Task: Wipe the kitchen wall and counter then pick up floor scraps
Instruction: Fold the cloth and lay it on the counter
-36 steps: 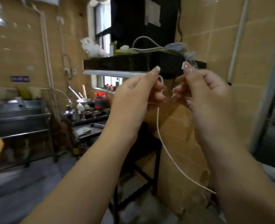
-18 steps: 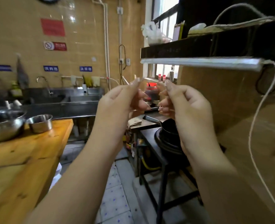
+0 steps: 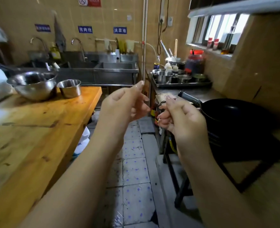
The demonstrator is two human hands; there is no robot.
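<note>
Risking a snag: both hands up mid-air over the floor [image 3: 136,162], no cloth in either. Left hand [image 3: 126,104] loosely curled, right hand [image 3: 180,117] curled, maybe pinching something thin, too blurred to tell. Steel surface [image 3: 201,93] and pan [image 3: 231,112] just right, wall [image 3: 259,71] beyond

Orange wooden table [image 3: 42,129], black pan [image 3: 234,116], blue-speckled grey floor tiles [image 3: 134,171].

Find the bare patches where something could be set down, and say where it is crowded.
Free: the wooden counter in front of the large steel bowl and small steel bowl. Crowded: the metal tray of pots under the window, and the black wok on its stand.
</note>
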